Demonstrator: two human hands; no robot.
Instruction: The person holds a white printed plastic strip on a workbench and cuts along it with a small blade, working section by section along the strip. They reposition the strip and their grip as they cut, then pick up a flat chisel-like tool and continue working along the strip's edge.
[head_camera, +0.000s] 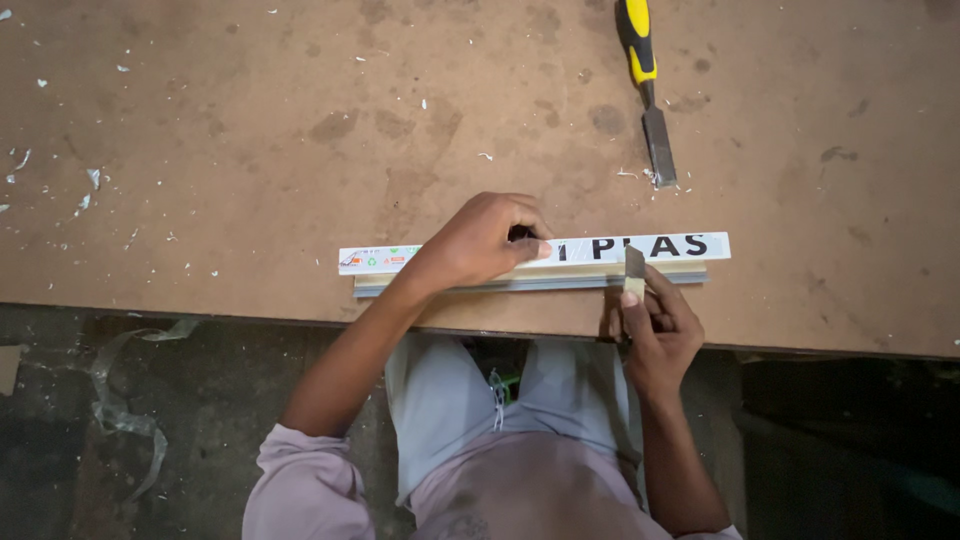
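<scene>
The left hand (487, 240) presses closed on a long white strip (640, 247) with dark lettering and small coloured marks, lying near the brown table (250, 150) edge. The right hand (655, 325) grips a small blade (634, 268) against it. A yellow-handled chisel (645, 90) lies beyond.

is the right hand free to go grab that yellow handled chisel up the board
Probably not as is: the right hand already holds a small blade on the strip. The board between it and the chisel is bare.

Yellow-and-black chisel (645, 85), brown board (250, 150)
</scene>
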